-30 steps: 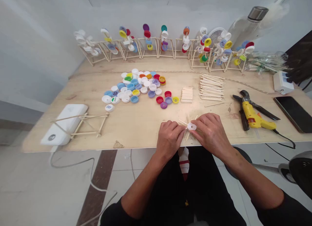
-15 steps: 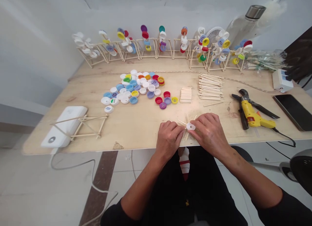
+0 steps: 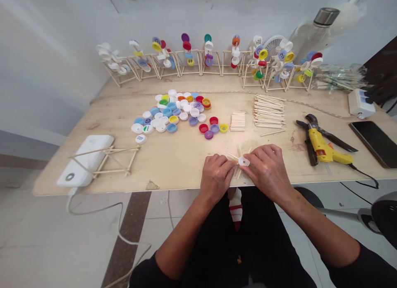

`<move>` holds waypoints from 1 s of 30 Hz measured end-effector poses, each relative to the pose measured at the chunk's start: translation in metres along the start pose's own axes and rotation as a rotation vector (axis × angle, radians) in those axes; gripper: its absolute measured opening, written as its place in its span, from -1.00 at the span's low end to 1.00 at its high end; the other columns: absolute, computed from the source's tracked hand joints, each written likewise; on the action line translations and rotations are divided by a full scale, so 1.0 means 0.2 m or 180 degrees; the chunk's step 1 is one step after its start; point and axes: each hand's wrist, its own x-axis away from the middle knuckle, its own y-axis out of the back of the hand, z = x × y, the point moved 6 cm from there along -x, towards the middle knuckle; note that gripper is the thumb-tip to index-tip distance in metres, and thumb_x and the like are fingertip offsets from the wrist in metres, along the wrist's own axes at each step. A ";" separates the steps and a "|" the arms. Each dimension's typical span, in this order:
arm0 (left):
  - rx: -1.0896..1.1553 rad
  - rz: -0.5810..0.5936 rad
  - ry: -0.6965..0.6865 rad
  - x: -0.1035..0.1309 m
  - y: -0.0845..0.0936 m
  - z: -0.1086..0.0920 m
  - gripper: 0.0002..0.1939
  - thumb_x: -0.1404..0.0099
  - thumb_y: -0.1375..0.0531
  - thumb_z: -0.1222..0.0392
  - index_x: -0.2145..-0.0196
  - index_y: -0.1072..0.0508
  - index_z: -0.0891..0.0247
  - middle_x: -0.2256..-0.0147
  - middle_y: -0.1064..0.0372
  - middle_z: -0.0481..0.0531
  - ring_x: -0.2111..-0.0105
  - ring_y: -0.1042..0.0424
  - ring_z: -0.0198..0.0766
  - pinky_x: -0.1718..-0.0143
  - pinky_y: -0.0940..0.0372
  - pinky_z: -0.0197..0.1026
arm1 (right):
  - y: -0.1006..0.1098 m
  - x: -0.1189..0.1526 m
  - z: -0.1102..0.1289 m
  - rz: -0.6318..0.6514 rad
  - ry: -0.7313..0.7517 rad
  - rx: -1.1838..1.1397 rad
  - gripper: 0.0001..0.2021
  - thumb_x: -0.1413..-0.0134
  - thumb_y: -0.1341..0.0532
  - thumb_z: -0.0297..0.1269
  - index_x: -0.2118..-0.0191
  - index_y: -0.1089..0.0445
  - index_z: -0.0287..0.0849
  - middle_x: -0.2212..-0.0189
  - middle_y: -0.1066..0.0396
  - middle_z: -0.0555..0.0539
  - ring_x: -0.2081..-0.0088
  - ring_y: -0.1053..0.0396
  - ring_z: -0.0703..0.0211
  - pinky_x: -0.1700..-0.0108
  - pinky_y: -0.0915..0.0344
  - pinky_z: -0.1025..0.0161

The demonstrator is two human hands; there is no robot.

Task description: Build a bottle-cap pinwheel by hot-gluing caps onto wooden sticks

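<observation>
Between my hands, close to the table's front edge, is a small white round hub (image 3: 243,161) with several thin wooden sticks (image 3: 233,156) spreading out from it. My left hand (image 3: 217,174) is closed, its thumb and forefinger pinching at a stick on the hub's left side. Pressed against the hub's right side, my right hand (image 3: 267,168) is closed in a pinch on it. The fingers hide part of the sticks. Beyond them lie a short bundle of cut sticks (image 3: 237,121) and loose bottle caps, among them a purple cap (image 3: 209,135).
A heap of coloured bottle caps (image 3: 167,112) lies left of centre. Longer sticks (image 3: 269,112) are piled behind my right hand. Rightward are a yellow glue gun (image 3: 325,149), black-handled cutters (image 3: 331,135) and a phone (image 3: 376,143). A stick frame (image 3: 105,162) leans on a white power bank (image 3: 85,159). Cap-topped stick stands (image 3: 189,66) line the back.
The whole view has shifted slightly, so everything sits a little further right. Both hands keep the same grip on the hub and sticks.
</observation>
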 end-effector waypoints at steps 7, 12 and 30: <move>-0.0012 0.0001 -0.0010 0.00 0.00 0.00 -0.78 -0.33 -0.04 0.20 0.34 -0.47 0.21 0.47 -0.33 0.00 0.40 -0.24 -0.24 0.31 -0.09 -0.15 | 0.00 0.00 0.00 -0.0057 -0.0046 0.0050 -0.81 -0.15 -0.16 -0.23 0.34 -0.43 -0.23 0.47 -0.36 -0.09 0.28 -0.24 0.07 0.11 -0.03 0.09; -0.0015 0.0044 -0.0005 0.00 0.00 0.00 -0.78 -0.34 -0.04 0.20 0.33 -0.48 0.22 0.46 -0.33 0.00 0.39 -0.25 -0.24 0.30 -0.09 -0.15 | 0.00 0.00 0.00 -0.0052 0.0008 0.0004 -0.84 -0.13 -0.18 -0.24 0.34 -0.43 -0.22 0.46 -0.37 -0.09 0.28 -0.23 0.08 0.13 -0.02 0.10; -0.0010 0.0070 0.0018 0.00 0.00 0.00 -0.79 -0.33 -0.04 0.22 0.34 -0.47 0.22 0.47 -0.32 0.00 0.40 -0.24 -0.24 0.29 -0.08 -0.15 | 0.00 0.00 -0.02 -0.0059 0.0070 -0.0155 -0.85 -0.13 -0.19 -0.25 0.33 -0.42 -0.22 0.42 -0.39 -0.09 0.26 -0.24 0.07 0.10 -0.03 0.09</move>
